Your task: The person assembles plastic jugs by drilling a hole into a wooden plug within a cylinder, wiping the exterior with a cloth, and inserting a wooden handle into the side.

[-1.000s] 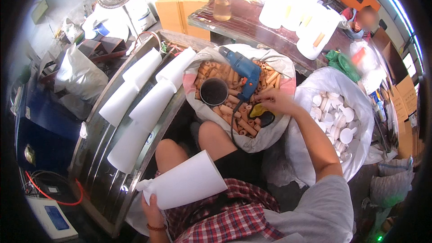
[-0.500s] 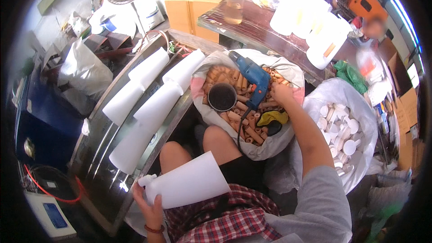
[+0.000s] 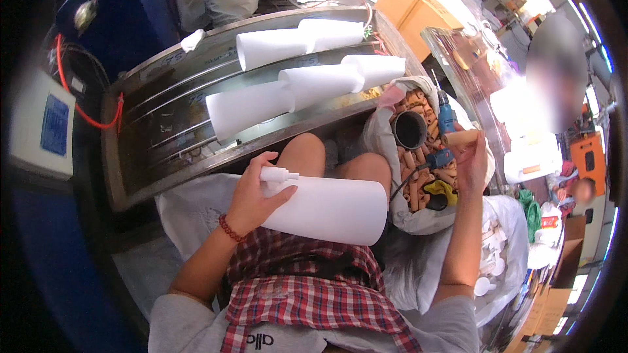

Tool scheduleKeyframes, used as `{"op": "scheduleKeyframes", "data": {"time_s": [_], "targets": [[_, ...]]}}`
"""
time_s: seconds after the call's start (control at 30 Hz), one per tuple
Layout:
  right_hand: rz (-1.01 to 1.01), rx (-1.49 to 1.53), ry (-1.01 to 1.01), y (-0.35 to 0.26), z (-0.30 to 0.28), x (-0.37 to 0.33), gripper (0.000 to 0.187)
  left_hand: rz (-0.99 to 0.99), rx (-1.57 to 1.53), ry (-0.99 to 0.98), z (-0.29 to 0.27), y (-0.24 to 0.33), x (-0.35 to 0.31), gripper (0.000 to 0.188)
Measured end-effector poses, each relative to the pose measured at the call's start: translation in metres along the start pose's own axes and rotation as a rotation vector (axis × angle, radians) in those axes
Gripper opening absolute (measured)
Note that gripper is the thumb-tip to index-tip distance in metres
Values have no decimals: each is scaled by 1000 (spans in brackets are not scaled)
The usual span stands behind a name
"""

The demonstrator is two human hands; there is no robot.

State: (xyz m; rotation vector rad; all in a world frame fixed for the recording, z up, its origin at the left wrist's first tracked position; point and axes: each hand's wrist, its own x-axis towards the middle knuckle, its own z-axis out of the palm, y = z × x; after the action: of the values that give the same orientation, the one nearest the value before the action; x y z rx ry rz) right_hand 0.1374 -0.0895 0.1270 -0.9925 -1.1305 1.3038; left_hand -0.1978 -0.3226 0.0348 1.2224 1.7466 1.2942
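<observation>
A: Since the earlier frame, the right hand [image 3: 472, 167] has risen, with a tan tube [image 3: 459, 137], above the sack [image 3: 418, 223] at right. Fingers?

B: I see them closed around the tube. The left hand [image 3: 252, 199] grips the left end of the white cylinder [image 3: 333, 212], near, over the lap; a small white piece [image 3: 276, 174] lies between thumb and forefinger.

A: Handling?

B: I judge the tube light and stiff, best pinched mid-length; the cylinder light, smooth, perhaps slippery, better cradled than squeezed.
</observation>
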Motion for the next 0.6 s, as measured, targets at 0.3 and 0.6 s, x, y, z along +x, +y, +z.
{"op": "scheduleKeyframes", "data": {"time_s": [0.3,0.6], "targets": [[499,-299,-747,32,115,-23,32,86,63,48,-5,-4,-9,74],[-547,-1190,-1218,32,171,-95,28,123,107,-3,-6,-6,-6,81]]}}
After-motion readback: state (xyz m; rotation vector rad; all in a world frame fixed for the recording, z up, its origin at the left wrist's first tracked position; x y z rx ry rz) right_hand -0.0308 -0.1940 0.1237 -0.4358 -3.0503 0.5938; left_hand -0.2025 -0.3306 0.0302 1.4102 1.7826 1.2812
